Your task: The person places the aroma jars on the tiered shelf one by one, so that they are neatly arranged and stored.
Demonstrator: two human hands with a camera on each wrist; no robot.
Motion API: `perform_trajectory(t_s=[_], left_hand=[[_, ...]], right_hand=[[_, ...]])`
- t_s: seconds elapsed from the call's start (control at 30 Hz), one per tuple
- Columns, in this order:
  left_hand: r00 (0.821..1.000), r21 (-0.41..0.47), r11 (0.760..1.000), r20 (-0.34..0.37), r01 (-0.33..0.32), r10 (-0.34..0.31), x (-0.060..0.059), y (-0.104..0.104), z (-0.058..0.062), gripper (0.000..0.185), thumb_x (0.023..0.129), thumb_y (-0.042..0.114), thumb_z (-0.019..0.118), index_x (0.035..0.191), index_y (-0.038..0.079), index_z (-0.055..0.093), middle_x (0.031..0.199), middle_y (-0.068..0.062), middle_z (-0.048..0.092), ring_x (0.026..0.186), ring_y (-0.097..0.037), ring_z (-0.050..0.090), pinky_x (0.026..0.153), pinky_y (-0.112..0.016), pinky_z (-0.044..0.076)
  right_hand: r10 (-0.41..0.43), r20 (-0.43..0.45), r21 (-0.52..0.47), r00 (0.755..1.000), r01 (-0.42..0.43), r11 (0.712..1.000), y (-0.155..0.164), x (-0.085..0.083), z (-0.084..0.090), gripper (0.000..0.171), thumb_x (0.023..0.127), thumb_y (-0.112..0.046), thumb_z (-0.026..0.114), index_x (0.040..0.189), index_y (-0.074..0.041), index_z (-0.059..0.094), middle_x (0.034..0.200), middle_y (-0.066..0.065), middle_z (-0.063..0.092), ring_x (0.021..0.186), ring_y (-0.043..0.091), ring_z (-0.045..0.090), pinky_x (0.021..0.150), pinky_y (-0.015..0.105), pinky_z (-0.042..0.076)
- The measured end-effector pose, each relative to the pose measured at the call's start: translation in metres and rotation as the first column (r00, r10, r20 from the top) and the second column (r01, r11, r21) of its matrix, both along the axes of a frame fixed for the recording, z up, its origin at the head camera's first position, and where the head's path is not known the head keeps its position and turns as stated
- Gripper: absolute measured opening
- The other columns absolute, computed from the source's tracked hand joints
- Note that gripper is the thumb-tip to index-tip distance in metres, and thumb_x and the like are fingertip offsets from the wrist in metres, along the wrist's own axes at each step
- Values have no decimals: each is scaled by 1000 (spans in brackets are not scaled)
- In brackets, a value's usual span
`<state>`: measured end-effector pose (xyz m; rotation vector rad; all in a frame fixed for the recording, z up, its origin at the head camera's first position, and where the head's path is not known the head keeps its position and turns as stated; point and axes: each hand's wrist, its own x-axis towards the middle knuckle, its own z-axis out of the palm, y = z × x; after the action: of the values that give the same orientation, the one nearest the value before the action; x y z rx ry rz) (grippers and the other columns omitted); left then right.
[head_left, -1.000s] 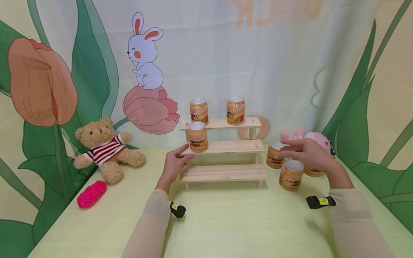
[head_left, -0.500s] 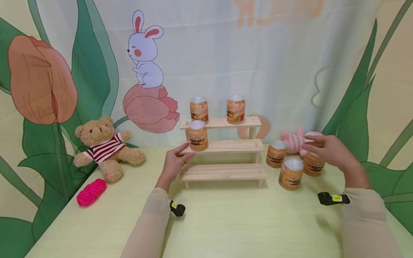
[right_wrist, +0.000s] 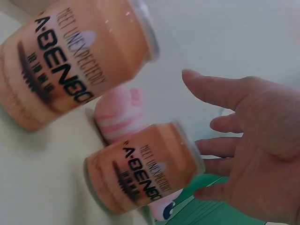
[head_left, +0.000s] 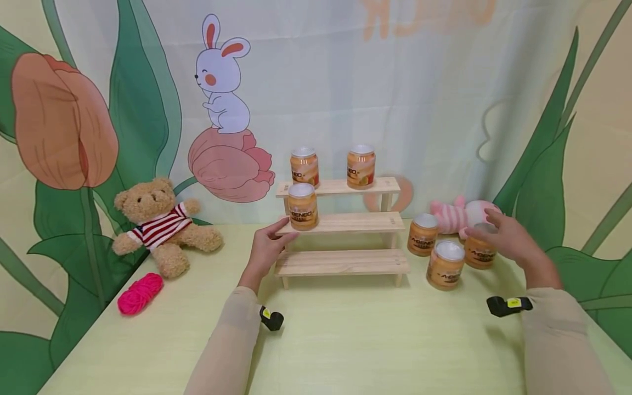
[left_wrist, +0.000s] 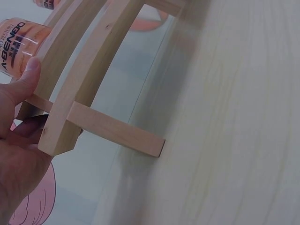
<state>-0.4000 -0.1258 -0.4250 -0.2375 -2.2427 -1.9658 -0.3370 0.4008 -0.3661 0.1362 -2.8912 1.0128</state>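
My left hand holds the left end of the middle tier of a three-tier wooden shelf. In the left wrist view its thumb lies near an orange can, with the other fingers partly hidden behind the wood. That can stands on the middle tier's left end. My right hand is above the rear right can, fingers spread and thumb apart. In the right wrist view the fingertips are close to that can's lid; contact cannot be told. Two more cans stand beside it, a front one and a left one.
On the top tier stand two cans, one left and one right. A pink striped plush toy lies behind the right-hand cans. At the left are a teddy bear and a bundle of pink yarn.
My right hand has moved right, from over the left and front cans to the rear right can, and its fingers have spread. The left hand has stayed at the shelf.
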Motion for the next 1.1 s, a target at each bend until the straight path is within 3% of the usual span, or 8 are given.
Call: perform_trajectory(t_s=[0.37,0.73,0.93,1.1], left_hand=[[1000,-1,1000,8,-2,2,-1,0,-2,53,90,20,77,140,17,61,128,-10,66,104,-23,69,97,-44,51],[1000,-8,1000,8,-8,8,-1,0,-1,51,90,21,77,139,19,62,125,-11,68,103,-23,69,97,-47,51],[1000,1,1000,3,-3,3,-1,0,-1,51,90,20,77,139,17,62,123,-11,69,103,-22,69,97,-48,51],[1000,2,1000,-7,-8,8,0,0,-1,53,89,21,78,139,17,62,123,-12,68,102,-22,69,97,-50,50]], right_hand=[[-86,0,-87,996,86,992,7,-9,-25,116,91,-57,66,154,9,-6,155,41,4,138,63,13,102,76,25],[-202,7,-333,979,193,923,11,-15,-59,114,91,-57,66,157,2,-5,158,38,10,140,55,22,105,70,30],[-221,10,-400,975,206,893,17,-18,-72,103,91,-51,70,161,-8,8,156,34,24,137,46,31,107,62,34],[-264,27,-443,964,248,862,21,-20,-81,96,88,-53,72,159,-10,25,151,26,36,130,37,37,95,39,45]])
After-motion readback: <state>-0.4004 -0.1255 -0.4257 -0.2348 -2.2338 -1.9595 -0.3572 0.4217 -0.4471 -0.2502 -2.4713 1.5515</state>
